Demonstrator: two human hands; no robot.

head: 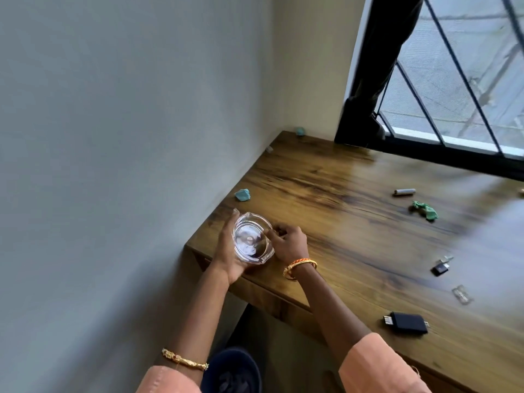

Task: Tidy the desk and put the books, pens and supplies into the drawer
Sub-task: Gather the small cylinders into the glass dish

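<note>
- Cradled from below and from the wall side, the clear glass dish [251,241] sits in the left hand [228,251], whose fingers curl up round its far rim, holding it at the desk's near-left corner.
- At the dish's 3 o'clock edge the right hand [289,245] has its fingers bent at the rim; whether they pinch the glass or only touch it cannot be told.
- Both hands work over the wooden desk [354,217], hard against the wall at 9 o'clock.
- A crumpled teal scrap [243,194] lies at 12 o'clock from the dish, near it by the desk's wall edge; a smaller teal bit [300,131] sits far off in the back corner.
- Well apart at 2 o'clock lie a small battery [405,192] and, just beside it, a crumpled green wrapper [424,210].
- At 3 to 4 o'clock, well apart from the hands: a small black clip-like piece [440,268], a clear plastic bit [461,294], and a black adapter [407,322] nearest the front edge.
- A window with black bars [442,109] runs along the desk's far side at 1 o'clock.
- Gold bangles ring both wrists; peach sleeves cover the forearms.
</note>
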